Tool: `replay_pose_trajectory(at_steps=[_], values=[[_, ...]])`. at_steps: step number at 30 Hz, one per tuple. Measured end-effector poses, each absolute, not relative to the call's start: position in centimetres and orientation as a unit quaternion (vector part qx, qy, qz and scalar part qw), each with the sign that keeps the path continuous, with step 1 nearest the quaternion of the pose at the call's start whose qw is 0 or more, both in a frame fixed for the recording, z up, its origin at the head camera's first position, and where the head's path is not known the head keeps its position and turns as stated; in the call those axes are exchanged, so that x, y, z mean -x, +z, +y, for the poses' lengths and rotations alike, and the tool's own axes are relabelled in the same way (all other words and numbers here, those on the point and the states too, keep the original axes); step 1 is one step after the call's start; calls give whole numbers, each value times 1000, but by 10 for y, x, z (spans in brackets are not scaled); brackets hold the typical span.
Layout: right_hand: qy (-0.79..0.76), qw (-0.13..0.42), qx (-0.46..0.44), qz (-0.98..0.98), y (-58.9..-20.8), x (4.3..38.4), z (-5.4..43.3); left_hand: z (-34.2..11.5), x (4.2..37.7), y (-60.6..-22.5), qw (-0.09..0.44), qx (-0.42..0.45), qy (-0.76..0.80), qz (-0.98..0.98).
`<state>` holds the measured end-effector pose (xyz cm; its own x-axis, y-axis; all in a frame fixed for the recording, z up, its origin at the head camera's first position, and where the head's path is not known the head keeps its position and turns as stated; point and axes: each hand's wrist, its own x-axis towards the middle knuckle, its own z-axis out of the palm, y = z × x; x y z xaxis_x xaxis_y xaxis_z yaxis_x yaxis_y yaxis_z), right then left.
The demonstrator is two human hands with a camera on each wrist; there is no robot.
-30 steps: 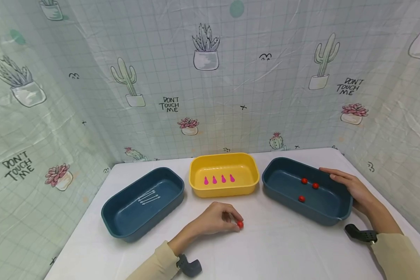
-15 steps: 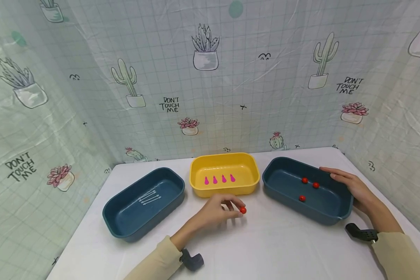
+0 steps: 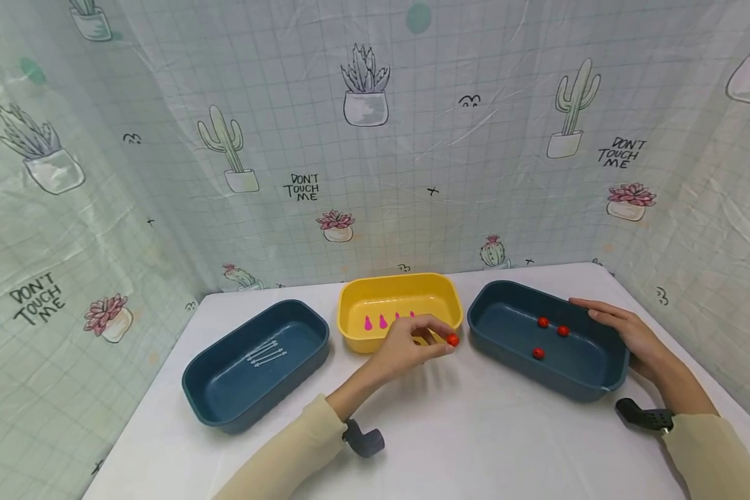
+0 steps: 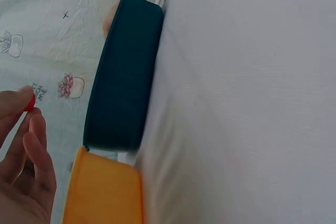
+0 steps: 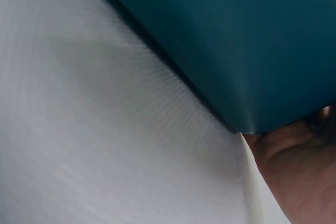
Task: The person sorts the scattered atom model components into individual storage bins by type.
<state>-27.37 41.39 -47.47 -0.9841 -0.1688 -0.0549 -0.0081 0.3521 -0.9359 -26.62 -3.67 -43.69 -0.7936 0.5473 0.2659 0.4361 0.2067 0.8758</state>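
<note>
My left hand (image 3: 406, 344) pinches a small red ball (image 3: 453, 339) between thumb and fingers. It is raised at the front right of the yellow tray (image 3: 375, 342), covering part of the row of pink bulb-shaped pieces (image 3: 383, 321) in it. In the left wrist view the red ball (image 4: 30, 103) shows at the fingertips. My right hand (image 3: 640, 340) rests along the outer right side of the right dark blue tray (image 3: 525, 371), its visible fingers fairly straight on the rim. Inside that tray lie three red balls (image 3: 538, 353), apart from each other.
At the left, another dark blue tray (image 3: 225, 389) holds several thin grey-white sticks (image 3: 267, 353). All trays stand on a white-covered table (image 3: 487, 444). A cloth backdrop (image 3: 406, 160) with cactus prints hangs behind and at both sides.
My left hand has lifted the red ball off the table and carried it forward and right, up to the yellow tray's front right corner. The right hand stays on its tray.
</note>
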Motion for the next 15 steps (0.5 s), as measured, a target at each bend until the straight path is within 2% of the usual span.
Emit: replay_pose_trajectory(at_steps=[8, 15], values=[[-572, 71, 51, 815, -474, 276, 412, -12, 281, -423, 25, -327, 538, 776], [-565, 69, 51, 821, -474, 276, 413, 9, 296, -412, 55, -312, 566, 761]])
